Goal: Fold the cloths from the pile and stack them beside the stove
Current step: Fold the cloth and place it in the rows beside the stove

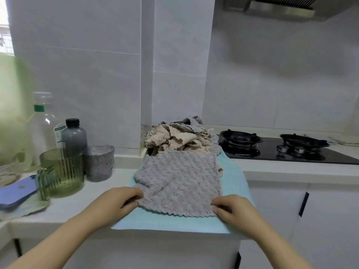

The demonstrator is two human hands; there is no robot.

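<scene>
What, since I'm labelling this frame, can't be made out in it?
All head view.
- Cloth count in the pile: crumpled, overlapping.
- Green shape at left edge: blurred, cut off.
- Clear bottle label: too small.
- Blue mat middle: covered by the grey cloth.
- Range hood: cut off by top edge.

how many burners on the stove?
2. Left burner beside the cloth pile; right burner further right. The stove runs to the frame edge, so another may be hidden.
</scene>
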